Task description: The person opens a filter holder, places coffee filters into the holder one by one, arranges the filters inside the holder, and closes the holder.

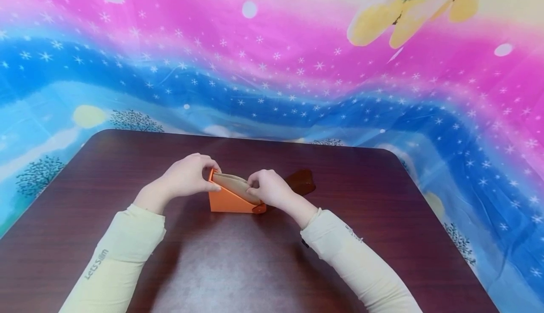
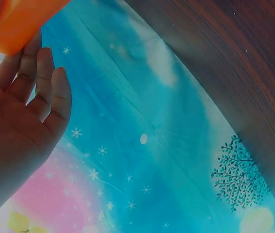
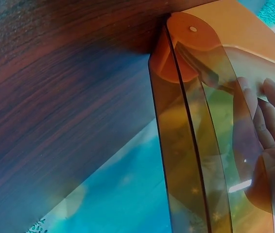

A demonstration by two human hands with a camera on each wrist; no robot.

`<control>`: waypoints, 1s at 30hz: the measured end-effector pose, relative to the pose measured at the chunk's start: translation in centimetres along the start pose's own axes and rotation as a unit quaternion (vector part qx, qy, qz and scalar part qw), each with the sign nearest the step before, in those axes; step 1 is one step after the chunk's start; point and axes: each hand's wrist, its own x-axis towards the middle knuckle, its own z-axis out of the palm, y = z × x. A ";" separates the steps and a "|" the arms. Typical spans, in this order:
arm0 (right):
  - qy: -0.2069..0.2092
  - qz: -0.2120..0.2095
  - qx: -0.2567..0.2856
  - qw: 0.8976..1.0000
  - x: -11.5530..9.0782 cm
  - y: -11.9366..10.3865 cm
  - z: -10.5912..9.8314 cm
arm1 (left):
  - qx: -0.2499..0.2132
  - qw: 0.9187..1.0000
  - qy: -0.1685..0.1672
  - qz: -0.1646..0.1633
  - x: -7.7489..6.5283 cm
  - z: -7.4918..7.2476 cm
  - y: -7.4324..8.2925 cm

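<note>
An orange box (image 1: 231,204) with a slanting open top stands in the middle of the table. Thin tan paper sheets (image 1: 229,181), perhaps coffee filters, sit upright inside. My left hand (image 1: 182,176) grips the box's tall left end, thumb in front and fingers behind; the left wrist view shows orange box (image 2: 21,26) at those fingertips. At the low right end, my right hand (image 1: 272,188) pinches the sheets' edge between thumb and fingers. A see-through brown lid (image 1: 301,182), hinged at that low end, is swung back to the right; the right wrist view looks through it (image 3: 176,145).
The dark wood-grain table (image 1: 221,266) extends around the box on all sides. Beyond its far and side edges hangs a pink and blue printed cloth (image 1: 255,81) with snowflakes and small trees.
</note>
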 end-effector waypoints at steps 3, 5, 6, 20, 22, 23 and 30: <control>-0.005 0.000 0.001 1.000 0.0 0.0 0.1 | 0.000 1.000 0.002 -0.005 0.0 0.0 0.0; -0.008 0.000 0.002 1.000 0.1 0.0 0.2 | -0.002 1.000 0.003 -0.008 0.0 0.1 0.1; -0.009 0.000 0.001 1.000 0.1 0.0 0.3 | -0.004 1.000 0.003 -0.008 0.0 0.1 0.1; -0.012 0.027 -0.082 0.996 0.1 -0.3 0.4 | -0.013 1.000 -0.003 -0.021 0.0 0.4 -0.2; -0.014 0.034 -0.109 0.993 -0.2 -0.6 0.1 | -0.013 1.000 -0.003 -0.020 0.0 0.3 -0.2; -0.014 0.036 -0.119 0.992 -0.4 -0.7 -0.1 | -0.013 1.000 -0.003 -0.020 -0.1 0.3 -0.2; -0.025 -0.011 -0.189 0.982 -1.7 -0.6 -2.3 | -0.019 1.000 -0.003 -0.017 0.0 0.3 -0.2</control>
